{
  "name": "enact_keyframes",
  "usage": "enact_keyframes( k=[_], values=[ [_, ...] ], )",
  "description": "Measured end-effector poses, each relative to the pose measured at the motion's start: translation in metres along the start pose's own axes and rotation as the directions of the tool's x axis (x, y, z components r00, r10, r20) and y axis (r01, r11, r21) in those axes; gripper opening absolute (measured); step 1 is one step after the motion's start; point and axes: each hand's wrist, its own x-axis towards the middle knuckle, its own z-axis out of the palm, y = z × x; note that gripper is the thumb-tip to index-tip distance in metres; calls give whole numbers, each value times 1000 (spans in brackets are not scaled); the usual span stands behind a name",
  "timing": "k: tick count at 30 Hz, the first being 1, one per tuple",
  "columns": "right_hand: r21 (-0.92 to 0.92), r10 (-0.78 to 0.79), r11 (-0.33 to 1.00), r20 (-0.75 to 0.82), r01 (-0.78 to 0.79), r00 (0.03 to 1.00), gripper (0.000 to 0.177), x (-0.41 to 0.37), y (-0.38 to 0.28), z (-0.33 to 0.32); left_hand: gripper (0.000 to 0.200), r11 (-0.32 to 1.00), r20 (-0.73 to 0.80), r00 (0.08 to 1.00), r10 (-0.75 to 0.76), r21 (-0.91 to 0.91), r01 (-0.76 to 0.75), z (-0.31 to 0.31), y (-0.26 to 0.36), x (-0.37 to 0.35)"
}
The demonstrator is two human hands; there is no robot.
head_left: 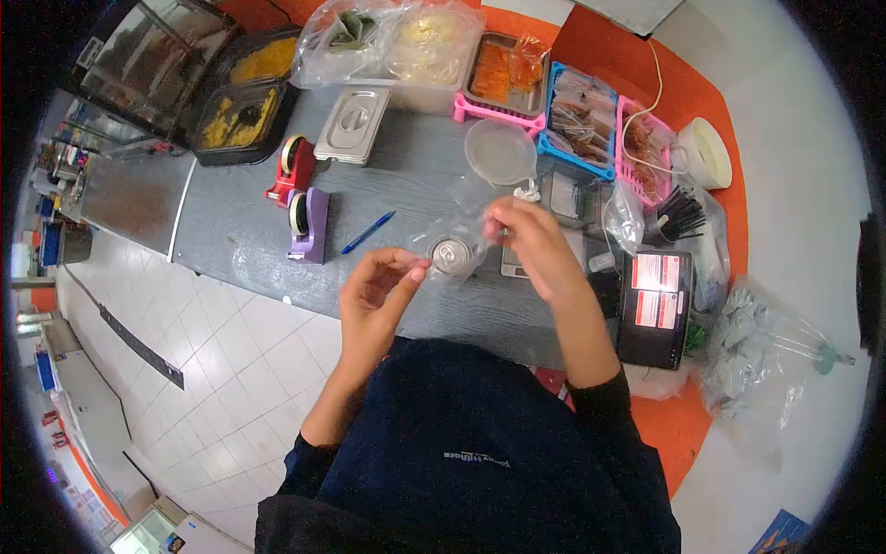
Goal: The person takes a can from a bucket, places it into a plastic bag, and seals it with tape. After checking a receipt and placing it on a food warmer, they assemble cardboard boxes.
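A can [451,256] with a silver top stands on the grey table, with a clear plastic bag [469,224] around it. On the can's left, my left hand [380,288] pinches the bag's edge between thumb and fingertips. My right hand [531,242] is closed on the bag's other side, up and to the right of the can. Left of the can lies a blue pen [368,233]. A scale [514,262] is partly hidden behind my right hand.
Tape dispensers, one red [293,168] and one purple [314,227], stand at the left. A metal lid [353,125], a round plastic lid [499,150] and a blue basket [580,120] lie farther back. A tablet [654,309] is at the right.
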Motion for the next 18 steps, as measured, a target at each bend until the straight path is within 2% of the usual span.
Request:
enact_keyframes(
  k=[2,3,4,5,6,8,9,10,11,12,14,15,17,18],
  values=[
    [-335,75,942,140,-24,987,12,-11,-8,1,23,999,-7,1000,20,-45,-21,2,0,0],
    [-335,75,942,140,-24,987,12,-14,-11,-3,23,999,-8,1000,21,-45,-21,2,1,0],
    [-650,79,759,160,45,984,13,-17,-15,-10,23,999,-21,999,40,-28,-40,1,1,0],
    [-874,90,472,177,115,980,15,-19,-19,-15,23,998,-33,998,59,-10,-59,1,1,1],
    [-874,89,472,178,116,980,15,-20,-25,-17,23,998,-33,998,60,-11,-61,-1,1,1],
    [-944,12,161,294,289,956,15,-22,-37,-17,27,999,2,999,39,-9,-39,-5,-2,1],
    [-944,12,161,295,290,955,15,-20,-39,-17,27,999,1,999,39,-9,-39,-8,-6,2],
    [-836,-123,374,386,402,915,14,-16,-41,-16,29,965,28,984,175,196,-177,-12,-11,5],
    [-665,-272,545,435,510,858,13,-14,-42,-15,31,869,81,951,299,388,-306,-13,-15,6],
    [-662,-272,544,441,515,855,13,-11,-38,-16,31,868,76,950,303,390,-308,-12,-16,8],
    [-482,-222,791,346,375,912,12,-6,-25,-17,32,856,61,934,353,381,-349,-7,-18,11],
    [-479,-222,792,353,379,909,12,-7,-25,-15,27,918,29,946,322,236,-320,-2,-21,12],
    [-696,-91,703,113,145,989,13,-12,-27,-7,27,924,10,944,328,203,-323,3,-25,12],
    [-693,-91,706,116,146,989,13,-14,-25,-6,26,932,-2,944,330,163,-325,4,-25,12]
  ],
)
